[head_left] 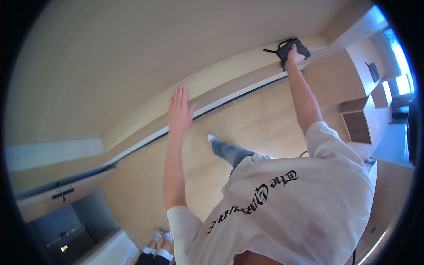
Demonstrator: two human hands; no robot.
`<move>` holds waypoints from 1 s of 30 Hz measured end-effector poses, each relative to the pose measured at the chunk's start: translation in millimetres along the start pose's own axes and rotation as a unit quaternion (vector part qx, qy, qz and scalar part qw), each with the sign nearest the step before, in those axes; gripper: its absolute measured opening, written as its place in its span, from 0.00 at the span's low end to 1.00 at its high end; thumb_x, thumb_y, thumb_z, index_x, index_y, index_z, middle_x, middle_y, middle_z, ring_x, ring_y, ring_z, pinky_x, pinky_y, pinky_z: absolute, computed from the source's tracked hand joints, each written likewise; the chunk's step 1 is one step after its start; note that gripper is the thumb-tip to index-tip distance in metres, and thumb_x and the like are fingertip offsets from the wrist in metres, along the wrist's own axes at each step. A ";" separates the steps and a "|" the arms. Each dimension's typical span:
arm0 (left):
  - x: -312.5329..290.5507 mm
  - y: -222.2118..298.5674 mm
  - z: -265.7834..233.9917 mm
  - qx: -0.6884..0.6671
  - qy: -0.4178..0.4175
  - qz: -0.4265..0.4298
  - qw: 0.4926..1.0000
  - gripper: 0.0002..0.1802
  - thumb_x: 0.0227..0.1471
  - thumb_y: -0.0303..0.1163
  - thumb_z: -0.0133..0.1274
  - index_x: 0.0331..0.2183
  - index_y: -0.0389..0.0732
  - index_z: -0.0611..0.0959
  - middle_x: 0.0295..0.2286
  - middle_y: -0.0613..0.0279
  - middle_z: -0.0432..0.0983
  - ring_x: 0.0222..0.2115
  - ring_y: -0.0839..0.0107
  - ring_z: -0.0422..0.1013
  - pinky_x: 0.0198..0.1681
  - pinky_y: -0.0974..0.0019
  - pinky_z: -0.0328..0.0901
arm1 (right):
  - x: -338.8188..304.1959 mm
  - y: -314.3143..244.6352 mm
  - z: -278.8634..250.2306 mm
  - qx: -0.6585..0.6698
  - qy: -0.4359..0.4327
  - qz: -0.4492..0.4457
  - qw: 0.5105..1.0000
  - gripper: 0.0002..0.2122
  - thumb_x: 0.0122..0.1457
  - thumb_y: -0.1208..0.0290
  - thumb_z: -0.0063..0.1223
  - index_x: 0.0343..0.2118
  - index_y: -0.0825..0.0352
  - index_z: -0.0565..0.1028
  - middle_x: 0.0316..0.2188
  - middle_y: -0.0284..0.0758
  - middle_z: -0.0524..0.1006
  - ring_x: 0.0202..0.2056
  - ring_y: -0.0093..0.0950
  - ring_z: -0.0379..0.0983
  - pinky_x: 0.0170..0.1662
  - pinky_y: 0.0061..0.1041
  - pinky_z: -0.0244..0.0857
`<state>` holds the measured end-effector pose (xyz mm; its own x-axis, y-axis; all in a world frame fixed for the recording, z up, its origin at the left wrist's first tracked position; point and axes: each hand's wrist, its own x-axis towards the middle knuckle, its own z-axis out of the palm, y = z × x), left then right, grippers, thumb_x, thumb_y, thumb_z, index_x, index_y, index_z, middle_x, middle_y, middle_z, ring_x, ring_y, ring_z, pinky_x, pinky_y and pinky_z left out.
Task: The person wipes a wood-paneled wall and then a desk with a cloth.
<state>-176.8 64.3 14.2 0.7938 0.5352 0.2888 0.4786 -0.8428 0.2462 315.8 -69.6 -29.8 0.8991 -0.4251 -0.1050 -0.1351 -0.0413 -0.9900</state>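
At the upper right, my right hand [295,56] is closed over a dark grey cloth [302,46] with a yellow-green patch and a thin dark strap sticking out on its left. The cloth rests against a long pale ledge [240,68] that runs along the beige wall [145,48]. My left hand [179,108] is held out flat at the ledge's edge, fingers straight and together, thumb apart, holding nothing. Whether its palm touches the ledge cannot be made out. Both my arms are stretched forward.
Below the ledge, a white strip with a dark edge [221,105] borders the wooden floor [150,176]. Wooden cabinets [329,77], one an open cubby [357,127], stand right. At lower left is a doorway [66,229]; another person's legs [162,243] show nearby.
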 end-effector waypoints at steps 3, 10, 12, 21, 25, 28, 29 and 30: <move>1.1 -16.1 -10.4 0.002 -0.066 0.060 0.996 0.43 0.47 0.32 0.58 0.62 0.37 0.58 0.62 0.51 0.53 0.63 0.56 0.50 0.63 0.52 0.49 | -63.3 11.7 -8.0 -0.017 -0.014 -0.103 0.994 0.29 0.55 0.69 0.58 0.54 0.80 0.59 0.51 0.50 0.69 0.52 0.42 0.68 0.57 0.36 0.60; -5.2 -6.6 -4.1 0.011 -0.055 0.060 0.997 0.44 0.44 0.27 0.57 0.62 0.35 0.58 0.62 0.50 0.53 0.63 0.55 0.50 0.63 0.51 0.49 | -321.8 47.3 -38.8 -0.040 -0.116 -0.124 0.985 0.40 0.57 0.66 0.56 0.61 0.84 0.42 0.62 0.63 0.47 0.65 0.52 0.42 0.67 0.39 0.34; -8.8 -6.4 -4.2 -0.018 -0.052 0.042 0.998 0.44 0.43 0.26 0.57 0.62 0.35 0.58 0.62 0.50 0.53 0.63 0.54 0.50 0.63 0.51 0.49 | -323.6 49.5 -40.6 -0.019 -0.115 -0.090 0.989 0.42 0.56 0.67 0.57 0.62 0.82 0.42 0.63 0.62 0.46 0.65 0.52 0.41 0.67 0.39 0.33; -5.8 -59.3 -17.8 -0.043 -0.145 0.147 0.977 0.40 0.45 0.27 0.56 0.60 0.36 0.61 0.62 0.52 0.54 0.63 0.56 0.52 0.63 0.50 0.51 | -137.0 37.2 -10.8 0.086 -0.013 -0.102 0.991 0.40 0.48 0.69 0.65 0.60 0.77 0.54 0.59 0.50 0.61 0.62 0.41 0.55 0.65 0.31 0.47; 8.3 -69.4 -22.1 -0.030 -0.180 0.205 0.962 0.42 0.45 0.30 0.58 0.60 0.37 0.62 0.62 0.52 0.55 0.63 0.57 0.51 0.63 0.51 0.51 | 5.4 12.0 -6.8 0.011 0.009 -0.080 0.997 0.35 0.45 0.66 0.67 0.55 0.74 0.62 0.52 0.48 0.70 0.55 0.42 0.66 0.58 0.33 0.59; 8.1 -65.3 -15.6 0.004 -0.186 0.210 0.960 0.43 0.44 0.32 0.59 0.61 0.38 0.61 0.62 0.52 0.55 0.63 0.58 0.51 0.63 0.52 0.51 | 46.5 10.7 -8.6 -0.042 0.022 -0.037 0.998 0.38 0.43 0.61 0.69 0.55 0.74 0.62 0.52 0.50 0.71 0.54 0.43 0.67 0.58 0.32 0.60; 10.2 -65.0 -14.6 -0.004 -0.179 0.215 0.960 0.44 0.44 0.32 0.59 0.61 0.38 0.61 0.62 0.53 0.54 0.63 0.58 0.51 0.63 0.52 0.50 | 47.0 11.4 -9.9 -0.061 0.040 -0.036 0.997 0.38 0.44 0.60 0.68 0.55 0.74 0.62 0.52 0.50 0.71 0.54 0.43 0.67 0.58 0.33 0.60; 12.1 -64.5 -13.7 -0.011 -0.171 0.214 0.962 0.44 0.44 0.33 0.59 0.61 0.38 0.61 0.62 0.53 0.54 0.63 0.58 0.51 0.63 0.52 0.50 | 41.5 10.2 -7.6 -0.079 0.052 -0.036 0.995 0.38 0.44 0.60 0.68 0.55 0.74 0.62 0.52 0.50 0.71 0.54 0.43 0.68 0.57 0.34 0.61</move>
<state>-203.2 125.9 14.5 0.9951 0.0859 0.0485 0.0751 -0.9785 0.1920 348.5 -94.5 -43.5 0.8614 -0.5076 -0.0159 -0.1434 -0.2131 -0.9664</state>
